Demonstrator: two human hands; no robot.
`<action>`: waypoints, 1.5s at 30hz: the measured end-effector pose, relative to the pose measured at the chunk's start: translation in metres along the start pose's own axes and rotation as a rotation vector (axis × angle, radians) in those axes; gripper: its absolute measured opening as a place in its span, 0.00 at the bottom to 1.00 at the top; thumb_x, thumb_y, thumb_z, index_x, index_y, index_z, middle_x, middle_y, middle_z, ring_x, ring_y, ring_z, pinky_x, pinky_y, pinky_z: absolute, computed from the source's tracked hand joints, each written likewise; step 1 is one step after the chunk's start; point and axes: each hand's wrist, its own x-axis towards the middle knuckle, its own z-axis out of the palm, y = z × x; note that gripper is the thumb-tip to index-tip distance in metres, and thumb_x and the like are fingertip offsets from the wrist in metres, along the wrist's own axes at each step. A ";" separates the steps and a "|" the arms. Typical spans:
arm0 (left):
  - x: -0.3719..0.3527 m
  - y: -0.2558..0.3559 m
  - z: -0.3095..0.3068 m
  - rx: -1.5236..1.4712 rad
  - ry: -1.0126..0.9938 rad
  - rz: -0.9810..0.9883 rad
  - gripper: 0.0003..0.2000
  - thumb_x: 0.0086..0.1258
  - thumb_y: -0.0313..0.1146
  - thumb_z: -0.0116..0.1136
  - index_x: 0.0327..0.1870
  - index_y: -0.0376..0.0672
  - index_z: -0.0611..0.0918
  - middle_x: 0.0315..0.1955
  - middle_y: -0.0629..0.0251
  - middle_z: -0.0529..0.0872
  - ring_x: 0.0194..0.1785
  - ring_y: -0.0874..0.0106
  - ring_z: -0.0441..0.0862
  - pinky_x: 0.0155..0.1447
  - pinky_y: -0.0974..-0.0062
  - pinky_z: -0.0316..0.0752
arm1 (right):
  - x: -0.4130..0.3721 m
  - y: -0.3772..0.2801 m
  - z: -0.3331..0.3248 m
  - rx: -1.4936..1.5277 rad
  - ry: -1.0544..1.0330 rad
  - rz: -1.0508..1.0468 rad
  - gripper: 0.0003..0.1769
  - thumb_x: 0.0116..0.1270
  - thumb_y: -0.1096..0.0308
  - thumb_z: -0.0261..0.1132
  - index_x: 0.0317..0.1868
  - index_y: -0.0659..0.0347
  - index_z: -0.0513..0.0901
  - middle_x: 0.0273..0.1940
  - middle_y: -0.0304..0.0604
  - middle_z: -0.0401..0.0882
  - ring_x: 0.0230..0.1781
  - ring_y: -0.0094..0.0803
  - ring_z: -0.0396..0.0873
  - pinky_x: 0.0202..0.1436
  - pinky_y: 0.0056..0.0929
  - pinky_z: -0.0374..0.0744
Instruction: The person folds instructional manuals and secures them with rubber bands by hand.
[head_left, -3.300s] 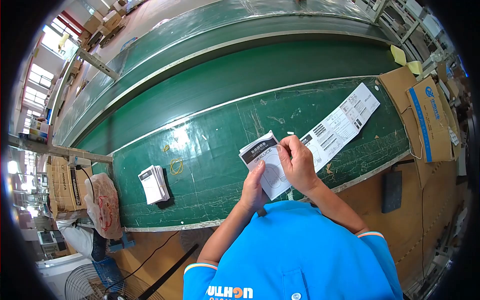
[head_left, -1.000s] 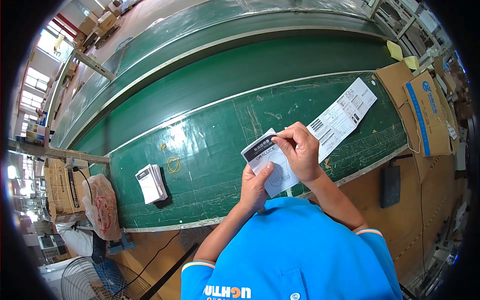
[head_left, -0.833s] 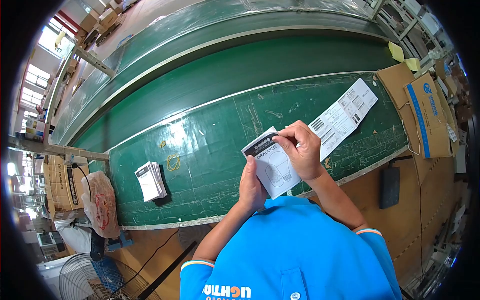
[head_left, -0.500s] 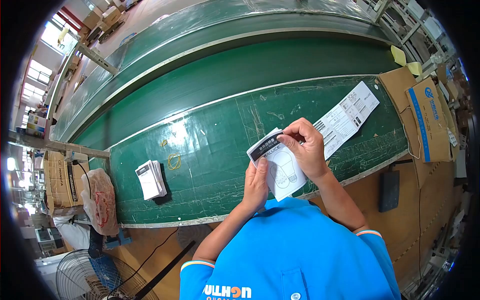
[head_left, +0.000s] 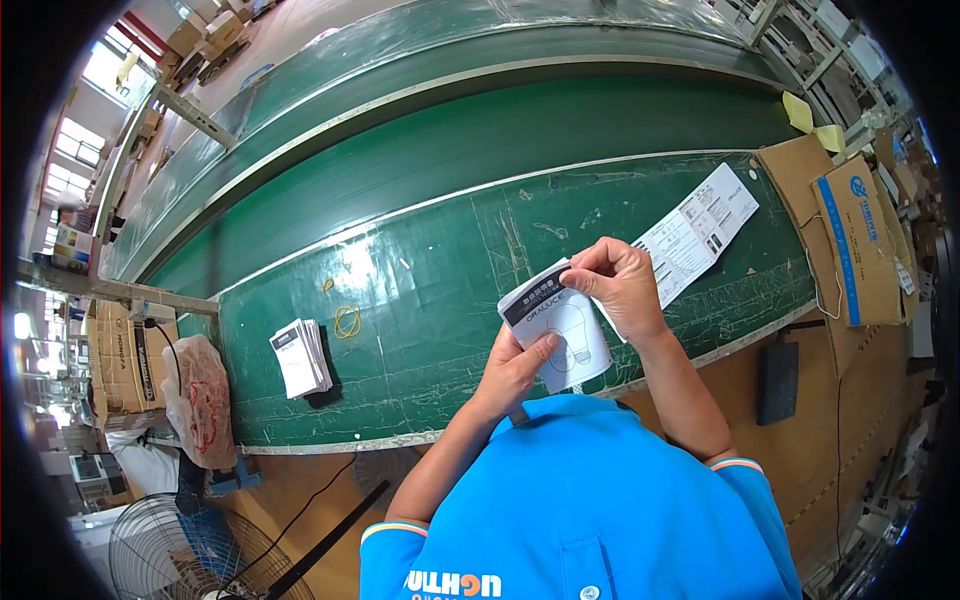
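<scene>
A white instruction leaflet (head_left: pixel 572 350) with a black title band and a light bulb drawing is held in front of my chest, above the near side of the green bench. My left hand (head_left: pixel 512 372) grips its left side, the thumb lying across the front and the fingers hidden behind. At the upper right corner, my right hand (head_left: pixel 622 292) pinches the leaflet between thumb and index finger. To the right, a long unfolded printed sheet (head_left: pixel 690 240) lies on the bench. A stack of similar folded leaflets (head_left: pixel 302 360) sits to the left.
Yellow rubber bands (head_left: pixel 347 321) lie beside the stack on the green bench (head_left: pixel 430 390). A raised rail (head_left: pixel 480 72) runs along the back. Cardboard (head_left: pixel 850 240) stands at the right end; a plastic bag (head_left: pixel 200 405) hangs at the left, above a floor fan (head_left: pixel 190 560).
My left thumb has slid down and right across the leaflet, uncovering more of the printed name. The right hand has shifted slightly right, still at the corner, and the leaflet's lower part curves more.
</scene>
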 end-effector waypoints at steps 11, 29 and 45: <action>0.008 0.005 0.015 0.247 0.392 0.131 0.23 0.73 0.49 0.26 0.51 0.38 0.67 0.43 0.61 0.74 0.47 0.75 0.71 0.52 0.77 0.66 | -0.010 -0.004 0.015 0.095 0.106 -0.115 0.11 0.52 0.79 0.67 0.32 0.62 0.73 0.29 0.34 0.75 0.28 0.15 0.72 0.35 0.12 0.73; 0.024 -0.004 0.006 0.580 0.509 0.620 0.12 0.73 0.37 0.33 0.47 0.38 0.64 0.38 0.65 0.70 0.40 0.79 0.67 0.46 0.80 0.65 | -0.029 -0.016 0.017 -0.034 -0.011 -0.038 0.21 0.57 0.74 0.63 0.50 0.69 0.69 0.36 0.45 0.78 0.35 0.22 0.76 0.38 0.18 0.76; 0.027 0.011 0.013 -0.051 0.512 0.272 0.17 0.72 0.41 0.31 0.53 0.39 0.64 0.43 0.60 0.73 0.45 0.70 0.75 0.47 0.72 0.73 | -0.039 -0.004 0.026 0.008 0.104 0.063 0.09 0.56 0.77 0.64 0.36 0.66 0.73 0.27 0.38 0.79 0.27 0.13 0.74 0.30 0.11 0.72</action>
